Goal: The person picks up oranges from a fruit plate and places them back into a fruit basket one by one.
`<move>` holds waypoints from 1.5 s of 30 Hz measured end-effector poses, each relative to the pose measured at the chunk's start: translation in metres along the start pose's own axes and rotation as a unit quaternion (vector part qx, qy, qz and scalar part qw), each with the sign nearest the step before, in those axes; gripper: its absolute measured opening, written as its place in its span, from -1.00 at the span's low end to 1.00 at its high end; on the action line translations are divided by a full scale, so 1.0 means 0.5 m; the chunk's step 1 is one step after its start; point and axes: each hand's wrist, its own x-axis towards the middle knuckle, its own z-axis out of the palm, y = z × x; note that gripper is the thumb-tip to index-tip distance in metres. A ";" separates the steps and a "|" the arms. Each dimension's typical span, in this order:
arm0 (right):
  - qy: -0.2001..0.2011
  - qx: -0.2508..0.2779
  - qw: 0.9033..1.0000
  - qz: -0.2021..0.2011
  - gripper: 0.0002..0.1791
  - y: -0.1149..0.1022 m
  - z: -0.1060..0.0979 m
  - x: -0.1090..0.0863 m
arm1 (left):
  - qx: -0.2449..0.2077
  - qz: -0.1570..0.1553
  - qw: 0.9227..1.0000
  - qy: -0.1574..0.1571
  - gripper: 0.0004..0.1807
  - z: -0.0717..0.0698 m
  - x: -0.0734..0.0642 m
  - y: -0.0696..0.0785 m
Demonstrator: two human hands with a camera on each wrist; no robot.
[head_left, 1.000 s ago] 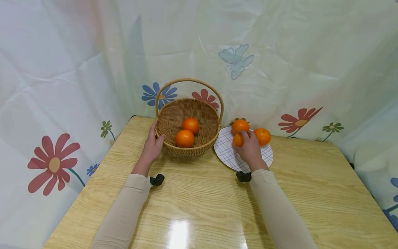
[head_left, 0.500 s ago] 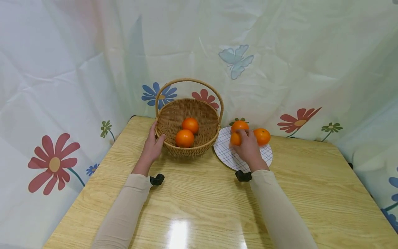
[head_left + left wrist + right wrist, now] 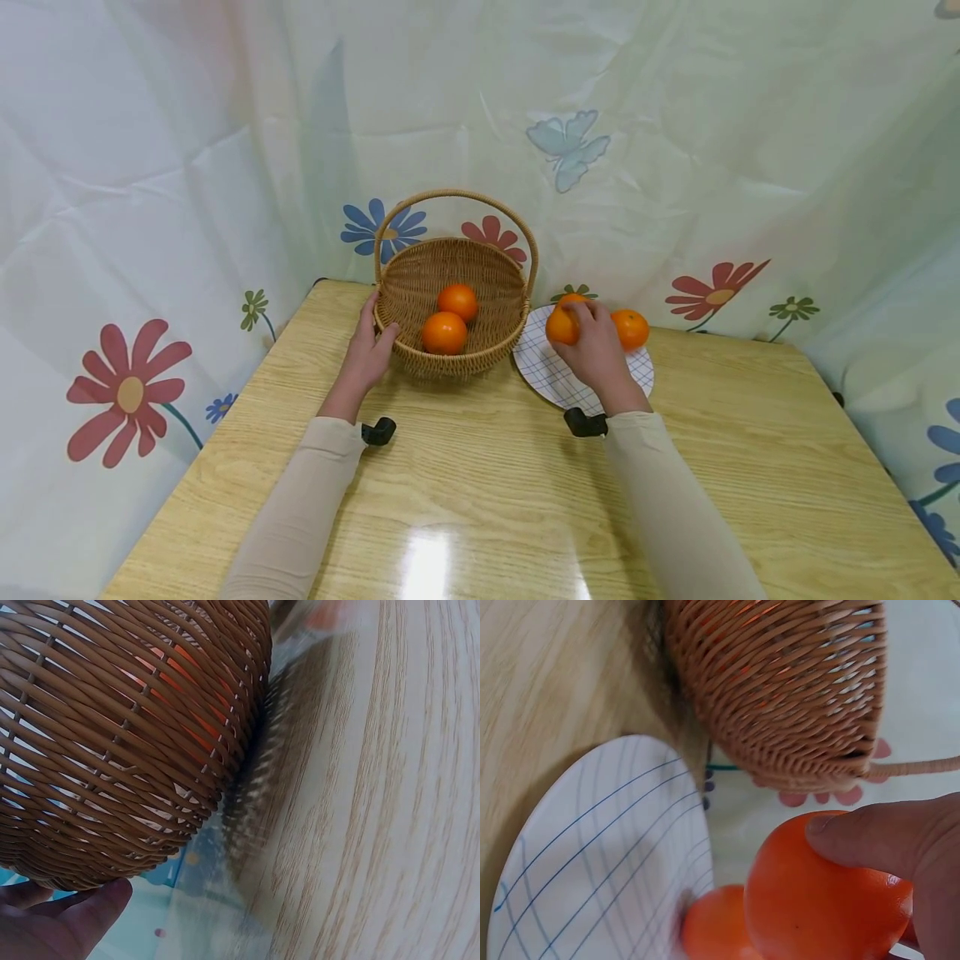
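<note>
A brown wicker basket [image 3: 457,365] with a tall arched handle stands at the back of the table, two oranges [image 3: 444,333] inside it. My left hand [image 3: 367,350] grips the basket's left rim; in the left wrist view its thumb [image 3: 105,904] lies against the weave. Over a white plate [image 3: 551,379] with blue crossed lines, my right hand [image 3: 600,354] holds an orange [image 3: 821,892] between thumb and fingers, raised above the plate. Behind it, another orange [image 3: 716,922] is partly hidden, and a further orange [image 3: 630,329] sits at the plate's right side.
The wooden table [image 3: 480,483] stretches in front of the basket and to the right of the plate. A pale curtain [image 3: 675,167] printed with flowers and a butterfly hangs right behind both. Black wrist mounts [image 3: 378,431] stick out at both sleeves.
My right hand has lifted its orange from the plate and drawn it slightly left, so that it covers more of the orange behind. My left hand and the basket have stayed put.
</note>
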 end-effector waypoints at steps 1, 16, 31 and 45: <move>0.002 0.000 1.000 -0.003 -0.35 -0.004 -0.003 -0.001 | -0.001 0.001 1.000 0.000 -0.26 0.000 0.000 0.000; 0.016 0.005 0.999 -0.027 -0.34 -0.057 -0.040 -0.012 | -0.003 0.002 1.000 -0.005 -0.26 -0.001 -0.002 -0.001; 0.021 0.011 0.998 -0.050 -0.37 -0.108 -0.057 -0.017 | -0.003 0.008 1.000 -0.002 -0.25 -0.001 -0.002 0.001; 0.029 0.010 0.996 -0.079 -0.35 -0.145 -0.060 -0.005 | -0.001 0.011 1.000 -0.001 -0.25 0.000 0.000 -0.001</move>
